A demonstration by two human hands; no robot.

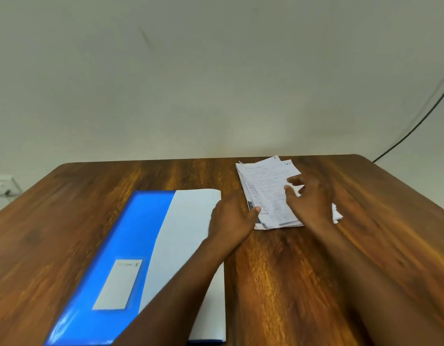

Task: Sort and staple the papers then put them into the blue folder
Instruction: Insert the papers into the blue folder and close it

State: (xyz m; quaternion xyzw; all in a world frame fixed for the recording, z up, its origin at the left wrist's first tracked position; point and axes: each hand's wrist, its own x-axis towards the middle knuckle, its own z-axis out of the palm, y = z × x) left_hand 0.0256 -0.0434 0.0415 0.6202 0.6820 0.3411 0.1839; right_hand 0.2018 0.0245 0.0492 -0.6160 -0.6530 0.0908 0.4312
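Lying apart: one blue folder (131,248), one paper stack (268,191), two hands touching it.

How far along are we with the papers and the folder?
Early. Nothing looks done: the papers lie in a loose, uneven stack beside the blue folder. In hand: the left hand and right hand are on the stack. Left: sorting, stapling, filing. No stapler in view.

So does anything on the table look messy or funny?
Yes, the pile of papers at the far right of the table is messy: sheets are fanned out with corners poking different ways. Both hands, left and right, are on it. The blue folder lies flat.
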